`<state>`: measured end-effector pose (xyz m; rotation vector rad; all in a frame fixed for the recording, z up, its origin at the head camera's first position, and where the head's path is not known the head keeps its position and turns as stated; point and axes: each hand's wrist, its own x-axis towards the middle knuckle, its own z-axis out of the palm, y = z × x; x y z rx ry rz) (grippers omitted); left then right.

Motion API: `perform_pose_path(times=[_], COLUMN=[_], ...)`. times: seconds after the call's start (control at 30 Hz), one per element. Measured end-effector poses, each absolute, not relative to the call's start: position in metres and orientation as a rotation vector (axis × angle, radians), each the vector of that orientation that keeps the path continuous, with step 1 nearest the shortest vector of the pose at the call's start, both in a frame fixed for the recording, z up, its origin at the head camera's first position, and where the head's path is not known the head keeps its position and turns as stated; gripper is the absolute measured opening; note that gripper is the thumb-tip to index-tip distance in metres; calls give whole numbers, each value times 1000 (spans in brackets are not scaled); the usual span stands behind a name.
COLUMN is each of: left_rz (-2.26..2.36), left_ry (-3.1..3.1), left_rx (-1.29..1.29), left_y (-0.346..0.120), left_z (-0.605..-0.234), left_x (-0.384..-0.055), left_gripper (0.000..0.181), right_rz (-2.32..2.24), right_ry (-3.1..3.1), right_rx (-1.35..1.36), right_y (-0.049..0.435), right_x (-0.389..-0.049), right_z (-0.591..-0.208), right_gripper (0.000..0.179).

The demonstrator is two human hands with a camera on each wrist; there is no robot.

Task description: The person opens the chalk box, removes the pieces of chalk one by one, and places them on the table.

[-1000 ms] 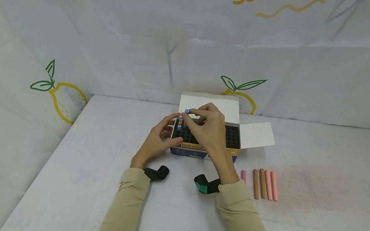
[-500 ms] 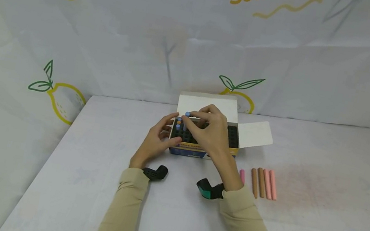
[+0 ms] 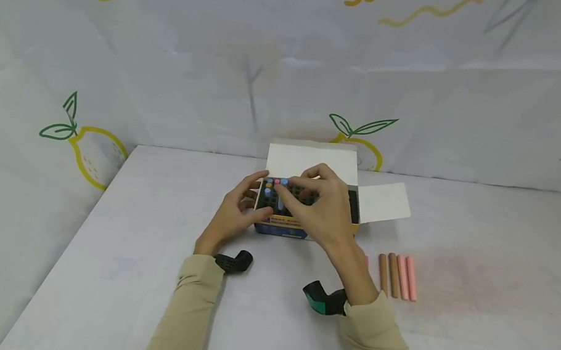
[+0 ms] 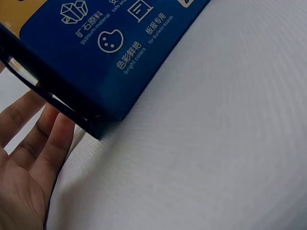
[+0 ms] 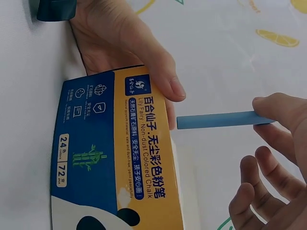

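In the right wrist view, my right hand [image 5: 283, 158] pinches a blue chalk stick [image 5: 216, 120] between thumb and index finger, its free end beside the top edge of the chalk box [image 5: 91, 139]. Seen from the head, that stick stands upright over the black slotted insert, with my right hand [image 3: 324, 208] above the box. My left hand [image 3: 237, 212] grips the box's left end, thumb at the front top edge and fingers along the side. Several chalk ends, blue [image 3: 267, 192] and pink [image 3: 277, 181] among them, show in the insert's left corner.
The box's white lid [image 3: 311, 158] stands raised at the back, and a side flap [image 3: 384, 202] sticks out right. Two brown sticks [image 3: 383, 271] and two pink sticks [image 3: 407, 277] lie right of the box. A magenta stick [image 3: 366, 261] is mostly behind the right forearm.
My right hand has lowered the blue chalk stick and shifted slightly right, so a pink chalk end now shows beside it. The left hand keeps its grip on the box.
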<state>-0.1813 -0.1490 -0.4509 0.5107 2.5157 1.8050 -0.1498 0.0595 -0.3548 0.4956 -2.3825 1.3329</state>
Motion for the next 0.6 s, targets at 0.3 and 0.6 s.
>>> perform_pose_path(times=[0.3,0.6], left_rz=[1813,1810], left_ry=[2509,2519], left_rx=[514,523], left_y=[-150,-149], left_z=[-452,-452], left_x=[-182,-181], left_gripper=[76,84], right_rz=[1316,1334], right_ry=[-2392,-2361], right_rx=[549,605], right_y=[63,65], right_x=[-142,-135], right_z=[-354,-352], right_gripper=[22,20])
